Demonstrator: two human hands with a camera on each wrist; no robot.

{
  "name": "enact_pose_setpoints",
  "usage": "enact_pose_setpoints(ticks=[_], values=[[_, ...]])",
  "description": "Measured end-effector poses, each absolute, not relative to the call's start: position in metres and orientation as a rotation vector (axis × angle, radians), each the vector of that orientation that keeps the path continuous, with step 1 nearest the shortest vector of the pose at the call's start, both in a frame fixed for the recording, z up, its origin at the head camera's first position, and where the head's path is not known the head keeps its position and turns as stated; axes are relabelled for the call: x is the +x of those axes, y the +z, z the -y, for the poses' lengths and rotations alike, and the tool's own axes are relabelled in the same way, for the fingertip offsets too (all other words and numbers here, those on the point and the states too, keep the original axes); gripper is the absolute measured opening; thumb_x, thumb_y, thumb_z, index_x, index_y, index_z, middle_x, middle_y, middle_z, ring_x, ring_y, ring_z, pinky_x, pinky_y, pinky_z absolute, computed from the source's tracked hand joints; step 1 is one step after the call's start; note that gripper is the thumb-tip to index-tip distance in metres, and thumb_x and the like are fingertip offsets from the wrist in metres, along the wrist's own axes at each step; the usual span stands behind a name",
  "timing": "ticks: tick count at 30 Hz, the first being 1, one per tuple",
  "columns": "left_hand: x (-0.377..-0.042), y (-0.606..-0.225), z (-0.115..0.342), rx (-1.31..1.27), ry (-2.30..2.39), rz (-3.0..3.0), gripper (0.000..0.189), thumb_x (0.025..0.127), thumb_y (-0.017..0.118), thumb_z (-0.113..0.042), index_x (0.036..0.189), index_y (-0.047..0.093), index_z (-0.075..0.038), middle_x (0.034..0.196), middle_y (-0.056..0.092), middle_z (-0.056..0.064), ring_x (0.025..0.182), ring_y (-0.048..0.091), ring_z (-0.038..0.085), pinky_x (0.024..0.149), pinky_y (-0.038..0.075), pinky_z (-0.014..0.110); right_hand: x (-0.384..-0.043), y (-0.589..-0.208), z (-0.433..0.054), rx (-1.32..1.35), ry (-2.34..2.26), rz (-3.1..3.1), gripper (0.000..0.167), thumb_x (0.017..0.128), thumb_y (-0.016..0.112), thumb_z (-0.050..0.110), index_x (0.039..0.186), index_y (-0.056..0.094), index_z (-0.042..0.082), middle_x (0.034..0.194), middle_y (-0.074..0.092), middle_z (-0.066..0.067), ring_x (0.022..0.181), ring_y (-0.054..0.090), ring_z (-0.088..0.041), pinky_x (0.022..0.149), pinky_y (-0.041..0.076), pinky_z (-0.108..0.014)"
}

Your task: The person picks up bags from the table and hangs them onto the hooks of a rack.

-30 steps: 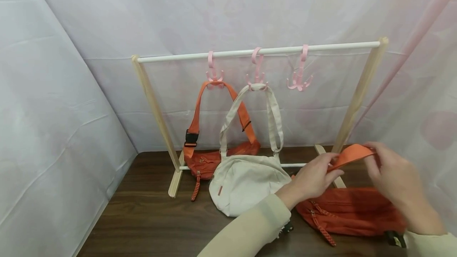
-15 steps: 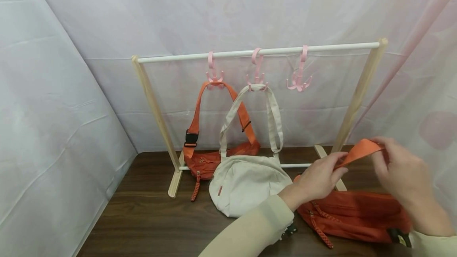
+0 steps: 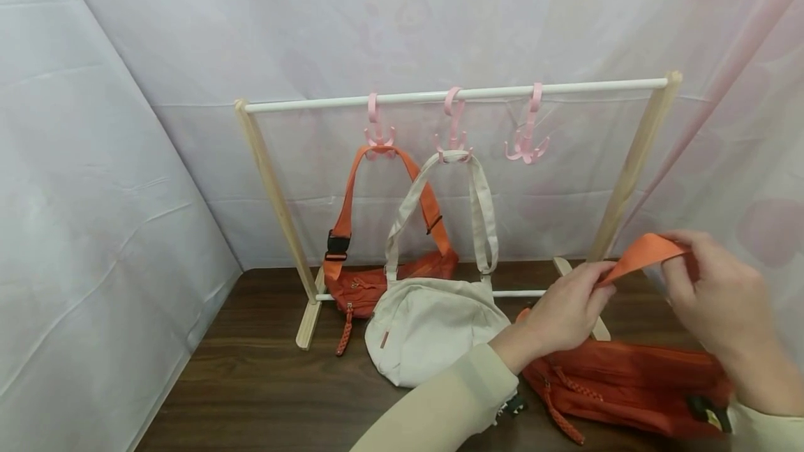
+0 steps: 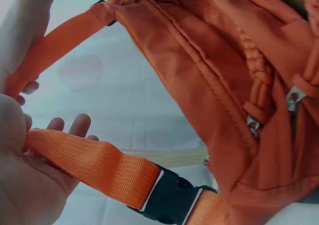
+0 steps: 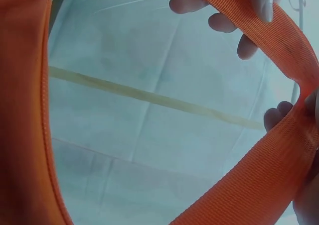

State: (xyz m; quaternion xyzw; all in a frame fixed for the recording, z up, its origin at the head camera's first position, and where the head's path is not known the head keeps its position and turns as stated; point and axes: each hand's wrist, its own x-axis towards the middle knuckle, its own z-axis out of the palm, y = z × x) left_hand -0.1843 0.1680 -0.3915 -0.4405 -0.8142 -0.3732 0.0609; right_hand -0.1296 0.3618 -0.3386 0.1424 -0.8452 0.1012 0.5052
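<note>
My left hand (image 3: 568, 309) pinches the orange webbing strap (image 3: 647, 255) of a red-orange waist bag (image 3: 618, 386) at the right of the table. Farther right along the same strap, my right hand (image 3: 722, 298) grips it, and the short length between the hands arches upward. Seen from the left wrist, a black buckle (image 4: 172, 197) joins the strap near the bag, and braided zipper pulls (image 4: 258, 75) hang on its front. In the right wrist view, the left thumb (image 5: 264, 3) lies over the strap, and the right fingers are partly hidden behind it.
A rack with a white bar (image 3: 414, 97) and wooden legs stands behind. Pink hooks (image 3: 527, 145) hang from it; the left one bears another orange bag (image 3: 358, 288), the middle one a cream bag (image 3: 440, 333). A small dark item (image 3: 514, 407) lies by my left sleeve.
Both hands have moved a little to the right and up with the strap. The held bag has shifted slightly right and toward me. The hung bags stay in place.
</note>
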Motion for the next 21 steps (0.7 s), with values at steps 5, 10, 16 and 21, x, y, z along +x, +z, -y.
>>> enact_pose_setpoints(ticks=[5, 10, 16, 21], values=[[-0.182, -0.382, -0.165, -1.341, -1.181, 2.409, 0.043, 0.117, 0.039, -0.024, 0.158, 0.045, -0.012, 0.114, 0.059, -0.009, 0.087, 0.051, -0.01, 0.078, 0.041, 0.006, -0.127, -0.328, -0.359, 0.355, 0.246, 2.043, 0.052, 0.105, 0.042, 0.033, 0.116, 0.069, -0.01, 0.068, 0.061, -0.014, 0.051, 0.034, -0.004, 0.043, 0.029, -0.023], [-0.181, -0.374, -0.163, -1.339, -1.292, 2.339, 0.041, 0.118, 0.038, -0.019, 0.156, 0.046, -0.01, 0.118, 0.064, -0.006, 0.087, 0.055, -0.013, 0.076, 0.043, 0.005, -0.127, -0.32, -0.355, 0.334, 0.267, 2.012, 0.049, 0.103, 0.046, 0.032, 0.117, 0.07, -0.008, 0.071, 0.066, -0.018, 0.055, 0.038, -0.001, 0.045, 0.03, -0.021], [-0.178, -0.365, -0.16, -1.317, -1.37, 2.285, 0.039, 0.118, 0.037, -0.018, 0.154, 0.047, -0.008, 0.113, 0.064, -0.005, 0.083, 0.057, -0.011, 0.074, 0.045, 0.006, -0.125, -0.308, -0.349, 0.324, 0.256, 1.973, 0.052, 0.105, 0.045, 0.036, 0.118, 0.071, -0.007, 0.077, 0.068, -0.023, 0.061, 0.041, -0.006, 0.057, 0.034, -0.019], [-0.176, -0.352, -0.154, -1.287, -1.378, 2.27, 0.037, 0.117, 0.039, -0.015, 0.151, 0.05, -0.009, 0.11, 0.064, -0.005, 0.079, 0.054, -0.012, 0.074, 0.045, 0.006, -0.122, -0.295, -0.344, 0.372, 0.2, 1.974, 0.056, 0.109, 0.041, 0.037, 0.122, 0.069, -0.009, 0.076, 0.067, -0.023, 0.055, 0.041, -0.014, 0.054, 0.035, -0.017]])
